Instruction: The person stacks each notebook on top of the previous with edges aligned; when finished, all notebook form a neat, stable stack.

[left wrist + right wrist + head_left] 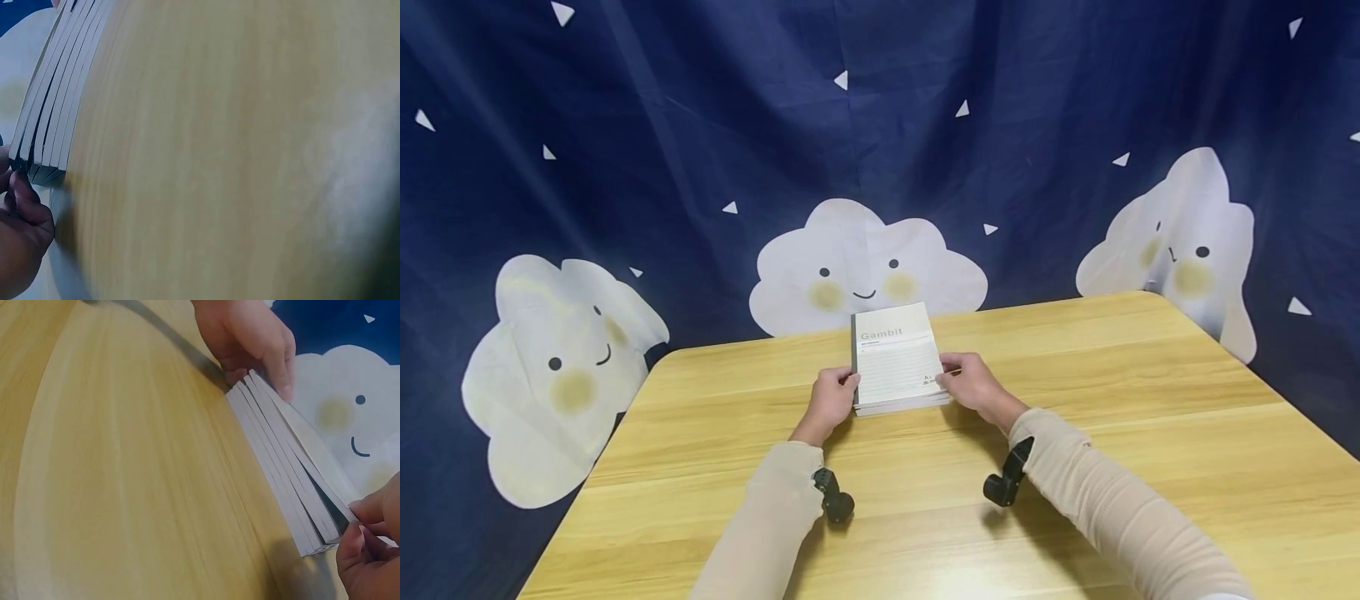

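A stack of several notebooks lies on the table; the top notebook (895,354) has a pale cover printed "Gambit" and a dark spine on its left. My left hand (833,398) holds the spine side near the front corner, thumb on the cover, as the right wrist view also shows of the left hand (253,337). With thumb and fingers my right hand (973,382) pinches the top notebook's front right corner. In the right wrist view, by the right hand (372,544), a dark gap opens under that corner. Page edges (59,94) of the stack fan slightly in the left wrist view.
The wood-grain table (715,467) reaches back to a dark blue curtain (910,142) with white clouds and triangles. A small black wrist camera (835,497) is strapped to the left sleeve, another black camera (1007,479) to the right.
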`<action>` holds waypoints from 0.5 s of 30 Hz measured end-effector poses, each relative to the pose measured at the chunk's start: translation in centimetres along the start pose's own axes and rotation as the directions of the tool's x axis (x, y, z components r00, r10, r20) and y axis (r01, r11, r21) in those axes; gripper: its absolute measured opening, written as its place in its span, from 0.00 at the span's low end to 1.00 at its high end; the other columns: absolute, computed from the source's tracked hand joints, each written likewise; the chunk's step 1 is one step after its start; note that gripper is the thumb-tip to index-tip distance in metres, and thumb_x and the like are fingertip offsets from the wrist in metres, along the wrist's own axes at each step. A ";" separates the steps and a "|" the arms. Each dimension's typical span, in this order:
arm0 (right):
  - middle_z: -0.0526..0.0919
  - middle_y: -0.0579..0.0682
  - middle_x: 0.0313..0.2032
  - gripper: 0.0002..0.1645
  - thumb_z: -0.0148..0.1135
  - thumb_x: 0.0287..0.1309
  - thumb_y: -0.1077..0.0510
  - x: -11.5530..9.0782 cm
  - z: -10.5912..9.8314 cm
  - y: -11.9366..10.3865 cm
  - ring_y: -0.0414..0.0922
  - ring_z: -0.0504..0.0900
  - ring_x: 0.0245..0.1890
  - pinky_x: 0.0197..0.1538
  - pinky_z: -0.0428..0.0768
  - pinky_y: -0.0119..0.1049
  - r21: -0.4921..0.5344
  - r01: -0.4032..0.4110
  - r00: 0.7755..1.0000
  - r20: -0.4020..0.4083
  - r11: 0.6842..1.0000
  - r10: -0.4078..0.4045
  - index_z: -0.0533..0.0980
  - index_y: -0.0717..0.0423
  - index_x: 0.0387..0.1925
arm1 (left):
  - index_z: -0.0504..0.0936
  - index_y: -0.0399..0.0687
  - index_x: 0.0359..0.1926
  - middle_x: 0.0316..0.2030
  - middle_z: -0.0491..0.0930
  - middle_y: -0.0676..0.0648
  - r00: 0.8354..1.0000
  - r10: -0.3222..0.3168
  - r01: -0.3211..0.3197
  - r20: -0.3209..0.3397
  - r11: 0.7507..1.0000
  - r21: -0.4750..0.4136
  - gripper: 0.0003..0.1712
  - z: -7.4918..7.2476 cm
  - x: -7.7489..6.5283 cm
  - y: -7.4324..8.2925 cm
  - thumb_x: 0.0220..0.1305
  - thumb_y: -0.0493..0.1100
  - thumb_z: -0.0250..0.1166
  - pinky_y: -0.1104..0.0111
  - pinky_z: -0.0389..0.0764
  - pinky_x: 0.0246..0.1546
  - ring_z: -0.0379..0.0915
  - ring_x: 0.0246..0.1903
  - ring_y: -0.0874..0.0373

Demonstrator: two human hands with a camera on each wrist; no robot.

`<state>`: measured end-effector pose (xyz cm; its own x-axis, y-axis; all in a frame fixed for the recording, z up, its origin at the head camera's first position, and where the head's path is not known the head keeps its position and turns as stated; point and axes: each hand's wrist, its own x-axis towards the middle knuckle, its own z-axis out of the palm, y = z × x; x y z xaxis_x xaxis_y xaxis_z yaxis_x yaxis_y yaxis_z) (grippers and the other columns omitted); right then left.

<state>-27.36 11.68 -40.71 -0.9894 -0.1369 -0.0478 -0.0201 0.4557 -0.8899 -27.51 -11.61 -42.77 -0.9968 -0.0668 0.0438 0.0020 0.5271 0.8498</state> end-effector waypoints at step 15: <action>0.77 0.62 0.54 0.25 0.56 0.59 0.64 -0.5 0.2 0.1 0.54 0.78 0.51 0.53 0.78 0.43 -0.131 0.046 0.997 -0.054 0.990 -0.053 0.71 0.65 0.58 | 0.76 0.33 0.56 0.46 0.80 0.37 0.998 0.053 -0.054 0.019 0.994 0.094 0.19 0.1 -0.3 0.1 0.70 0.40 0.51 0.62 0.77 0.44 0.73 0.43 0.53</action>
<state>-26.86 11.59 -40.86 -0.9933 -0.1133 0.0240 -0.0839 0.5605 -0.8239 -27.25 -11.52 -42.75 -0.9966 -0.0230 0.0786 0.0485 0.6075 0.7929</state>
